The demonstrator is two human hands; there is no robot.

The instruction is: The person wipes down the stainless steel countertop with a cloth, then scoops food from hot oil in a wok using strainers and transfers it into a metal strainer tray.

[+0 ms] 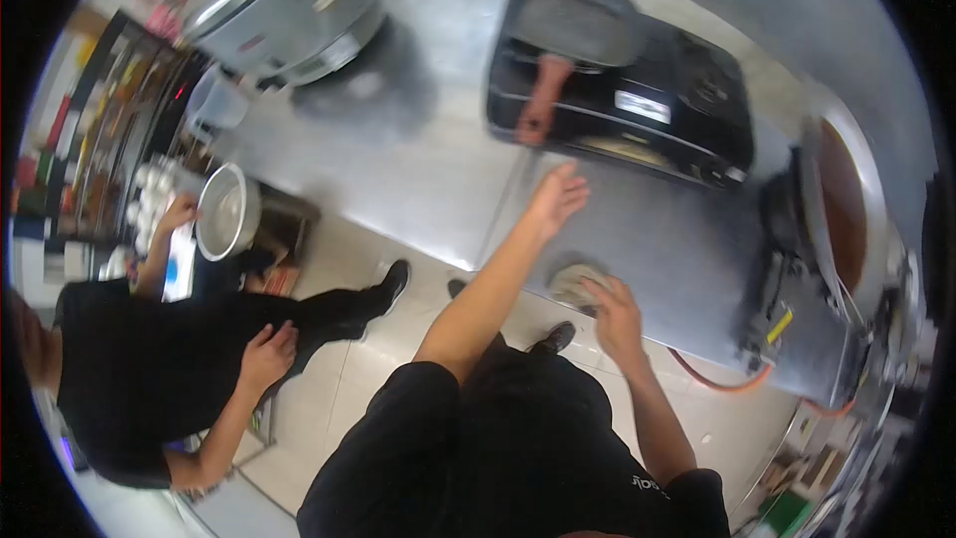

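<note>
Biggest first: one metal surface (438, 174). Past its left end there's one co-worker (169, 369) in black, a hand at the rim of one pale bowl (249, 207).

One big cooker (299, 20) sits in the far-left corner, I guess so its bulk stays off the near edge. One black stove (665, 75) is toward the far edge, right of the middle. One wide pot (876, 189) with reddish-brown stuff inside is over by the right edge, tilted-looking, though that could just be the lens warping it.

On the stove's left part there's one dark pan (578, 28), its single reddish handle (546, 95) pointing at the near edge, which probably makes it easy to grab.

Two own hands: the left hand (560, 201) hangs over the middle of the surface, just short of that handle, nothing in it, fingers loosely apart. The right hand (619, 314) is at the near edge, fingers on one beige cloth-looking thing (575, 285). Can't tell if they're clamped on it or only resting. It's right on the near edge around the middle, likely so it's within easy reach of the body.
</note>
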